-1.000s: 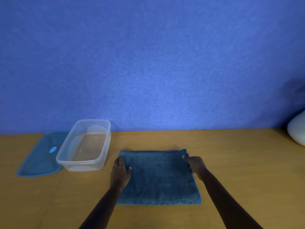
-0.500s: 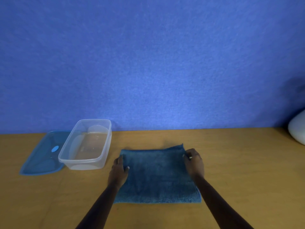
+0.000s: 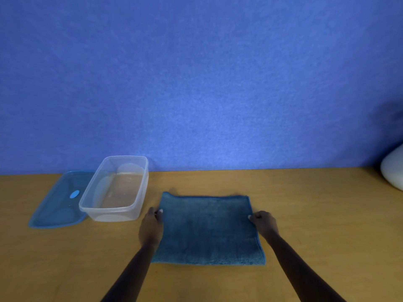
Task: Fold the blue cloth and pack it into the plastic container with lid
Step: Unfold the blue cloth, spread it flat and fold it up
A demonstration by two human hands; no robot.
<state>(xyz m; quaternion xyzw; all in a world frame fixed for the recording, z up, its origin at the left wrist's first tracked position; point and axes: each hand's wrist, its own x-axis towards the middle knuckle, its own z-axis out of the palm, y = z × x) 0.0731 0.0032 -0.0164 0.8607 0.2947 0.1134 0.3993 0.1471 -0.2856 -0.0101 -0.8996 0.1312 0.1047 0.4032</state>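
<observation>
The blue cloth (image 3: 208,229) lies flat on the wooden table (image 3: 316,225), roughly square, right in front of me. My left hand (image 3: 151,228) pinches its left edge near the far corner. My right hand (image 3: 264,223) pinches the right edge at about the same height. The clear plastic container (image 3: 115,189) stands open to the left of the cloth, with nothing inside. Its blue lid (image 3: 62,200) lies flat on the table, left of the container and touching it.
A blue wall (image 3: 196,83) rises along the table's far edge. A white rounded object (image 3: 393,171) sits at the far right, partly cut off by the frame.
Both hands have slid outward and nearer to me, from the far corners to the cloth's side edges. The raised far right corner has settled flat.
</observation>
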